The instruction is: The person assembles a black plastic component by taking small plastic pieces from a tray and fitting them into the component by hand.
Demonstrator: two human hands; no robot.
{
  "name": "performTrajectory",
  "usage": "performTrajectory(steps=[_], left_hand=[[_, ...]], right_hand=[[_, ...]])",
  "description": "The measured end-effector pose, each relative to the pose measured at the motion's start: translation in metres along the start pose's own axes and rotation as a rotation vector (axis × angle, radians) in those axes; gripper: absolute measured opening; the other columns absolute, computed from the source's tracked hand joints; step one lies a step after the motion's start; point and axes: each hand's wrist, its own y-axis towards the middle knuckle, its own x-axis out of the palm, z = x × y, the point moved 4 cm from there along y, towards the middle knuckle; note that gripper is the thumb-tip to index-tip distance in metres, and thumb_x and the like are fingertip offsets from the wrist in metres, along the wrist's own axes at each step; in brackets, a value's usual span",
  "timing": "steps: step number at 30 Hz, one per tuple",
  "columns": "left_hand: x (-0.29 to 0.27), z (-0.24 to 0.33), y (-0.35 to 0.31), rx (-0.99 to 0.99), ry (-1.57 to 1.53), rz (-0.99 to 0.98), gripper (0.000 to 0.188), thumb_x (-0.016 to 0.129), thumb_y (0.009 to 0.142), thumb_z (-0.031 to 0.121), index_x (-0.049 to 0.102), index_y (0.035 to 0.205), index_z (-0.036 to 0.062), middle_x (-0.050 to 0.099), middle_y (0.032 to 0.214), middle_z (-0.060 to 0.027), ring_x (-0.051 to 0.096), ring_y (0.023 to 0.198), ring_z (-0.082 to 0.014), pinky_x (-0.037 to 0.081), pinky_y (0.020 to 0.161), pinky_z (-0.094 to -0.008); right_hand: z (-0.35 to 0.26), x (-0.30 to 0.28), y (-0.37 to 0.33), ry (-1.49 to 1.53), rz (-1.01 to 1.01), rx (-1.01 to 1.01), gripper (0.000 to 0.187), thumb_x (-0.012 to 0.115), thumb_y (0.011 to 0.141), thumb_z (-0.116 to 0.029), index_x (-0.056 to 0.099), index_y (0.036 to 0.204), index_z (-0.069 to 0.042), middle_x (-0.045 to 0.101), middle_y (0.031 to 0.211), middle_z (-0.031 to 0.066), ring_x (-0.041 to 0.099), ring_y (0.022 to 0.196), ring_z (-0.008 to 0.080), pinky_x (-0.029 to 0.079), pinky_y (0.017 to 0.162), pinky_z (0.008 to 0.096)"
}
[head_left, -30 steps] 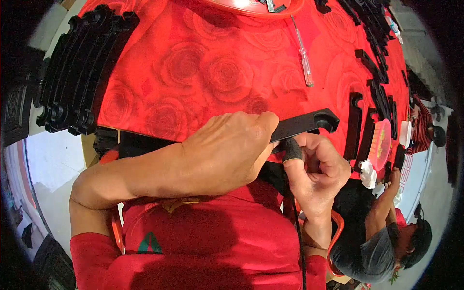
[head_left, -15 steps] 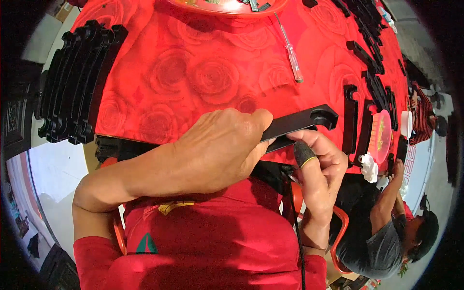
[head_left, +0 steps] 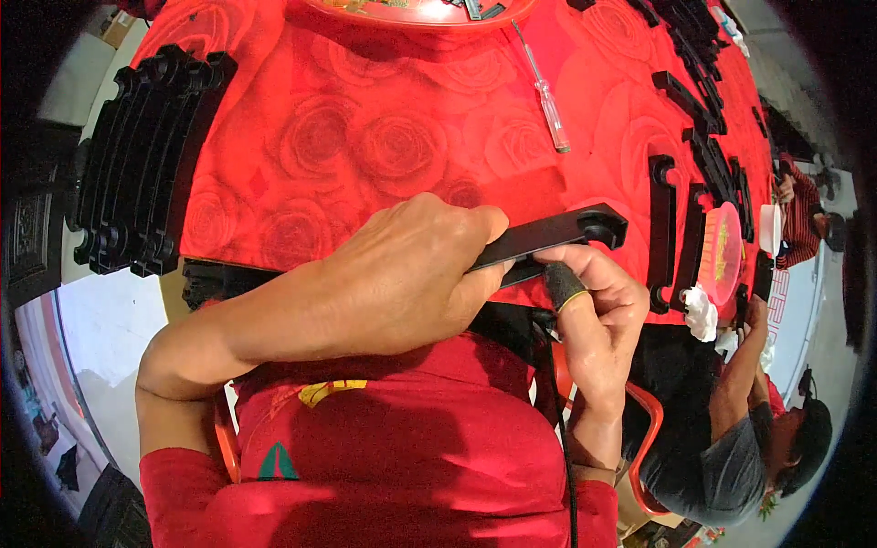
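Observation:
My left hand [head_left: 411, 283] is closed round a long black plastic bar [head_left: 548, 232] with a hooked, hollowed end that points right. The bar hangs over the near edge of the table. From below, my right hand [head_left: 603, 315] pinches it with curled fingers near the middle. A black finger cot [head_left: 564, 287] with a yellowish rim covers the right thumb. Part of the bar, and a dark strip beneath it, is hidden by my fingers, so I cannot tell whether the strip is a separate piece.
Similar black bars [head_left: 137, 160] stand in a row at left; several more [head_left: 662, 228] lie at right. A screwdriver [head_left: 548, 114] rests on the red rose-patterned cloth [head_left: 365, 164], below a red-rimmed tray [head_left: 420, 20]. A pink basket [head_left: 722, 251] and a co-worker [head_left: 713, 447] are at right.
Both hands and the bar have shifted slightly left, and the hooked end has dipped and turned a little. The grip looks the same.

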Motion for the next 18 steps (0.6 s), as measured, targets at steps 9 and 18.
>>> performTrajectory(steps=[9, 18], left_hand=[[-0.006, 0.003, -0.004, -0.004, 0.062, -0.019, 0.014, 0.064, 0.095, 0.012, 0.065, 0.100, -0.0013, 0.065, 0.075, -0.0244, 0.067, 0.067, -0.0432, 0.049, 0.058, -0.0461], [-0.011, 0.006, 0.000, 0.049, 0.059, -0.021, 0.015, 0.066, 0.093, 0.013, 0.066, 0.099, -0.0009, 0.064, 0.073, -0.0254, 0.067, 0.066, -0.0429, 0.049, 0.058, -0.0474]], right_hand=[[-0.057, -0.022, 0.010, -0.783, 0.120, -0.660, 0.038, 0.079, 0.072, -0.010, 0.078, 0.109, -0.001, 0.063, 0.077, 0.0049, 0.056, 0.067, 0.0196, 0.046, 0.068, 0.0327], [-0.026, -0.015, 0.062, -0.607, -0.463, -0.402, 0.041, 0.071, 0.069, -0.019, 0.074, 0.105, 0.001, 0.071, 0.089, 0.0192, 0.068, 0.084, 0.0357, 0.055, 0.082, 0.0430]])
